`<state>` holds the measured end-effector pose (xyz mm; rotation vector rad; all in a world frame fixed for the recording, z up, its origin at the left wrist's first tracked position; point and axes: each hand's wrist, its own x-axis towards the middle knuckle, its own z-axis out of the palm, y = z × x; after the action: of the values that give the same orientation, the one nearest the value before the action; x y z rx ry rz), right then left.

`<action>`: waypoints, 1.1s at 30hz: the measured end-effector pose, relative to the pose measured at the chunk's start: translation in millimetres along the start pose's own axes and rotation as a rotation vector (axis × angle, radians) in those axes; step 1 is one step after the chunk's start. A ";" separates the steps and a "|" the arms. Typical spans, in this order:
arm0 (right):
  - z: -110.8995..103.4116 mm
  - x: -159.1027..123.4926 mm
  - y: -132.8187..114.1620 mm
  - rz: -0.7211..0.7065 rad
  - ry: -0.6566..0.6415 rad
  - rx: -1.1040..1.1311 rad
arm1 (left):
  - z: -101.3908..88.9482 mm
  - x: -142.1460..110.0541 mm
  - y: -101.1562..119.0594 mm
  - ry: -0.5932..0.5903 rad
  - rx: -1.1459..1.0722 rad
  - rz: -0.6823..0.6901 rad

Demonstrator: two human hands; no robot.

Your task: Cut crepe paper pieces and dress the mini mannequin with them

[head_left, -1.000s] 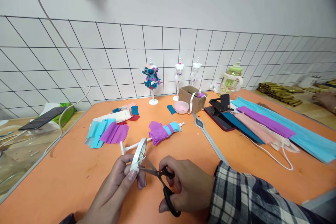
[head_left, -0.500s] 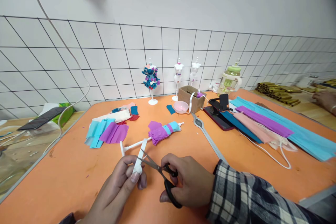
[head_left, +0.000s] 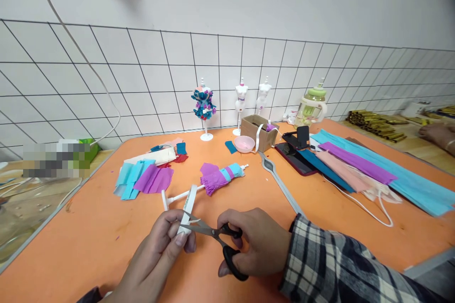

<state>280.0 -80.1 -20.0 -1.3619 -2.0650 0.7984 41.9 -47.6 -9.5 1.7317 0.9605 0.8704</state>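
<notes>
A narrow white strip (head_left: 190, 201) stands up from the pinched fingers of my left hand (head_left: 161, 241). My right hand (head_left: 258, 241) has its fingers through the black handles of a pair of scissors (head_left: 213, 233). The parted blades lie across the lower part of the strip, close to my left fingertips, and a thin white sliver sticks out beside them. Just beyond lies a small dress form (head_left: 220, 178) on its side, wrapped in purple and light blue crepe paper, its white stand pointing toward my left hand.
Folded crepe paper pieces (head_left: 144, 180) lie at left. Behind are a decorated dress form (head_left: 204, 106), two white ones, a pink bowl (head_left: 244, 144) and a cardboard box (head_left: 265, 138). At right are a phone (head_left: 296, 158), crepe paper sheets (head_left: 384, 173) and a bottle (head_left: 312, 108). Another person's hand (head_left: 439, 132) shows far right.
The scissors have moved lower on the strip, nearer my left fingertips. A thin sliver now stands out from the strip's side. My left hand has hardly moved.
</notes>
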 end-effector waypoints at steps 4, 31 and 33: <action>0.0 0.1 -1.2 0.004 -0.001 -0.005 | 2.0 -2.1 -1.0 -0.002 -0.013 0.013; 0.1 -5.5 -7.0 0.003 -0.111 0.140 | -3.1 0.4 -6.7 -0.074 0.157 0.110; -0.2 -6.7 -6.5 0.001 -0.124 0.137 | -3.6 0.4 -7.9 -0.087 0.150 0.122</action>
<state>278.5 -88.4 -15.9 -1.2677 -2.0611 1.0283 37.3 -43.9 -15.8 1.9576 0.8888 0.8105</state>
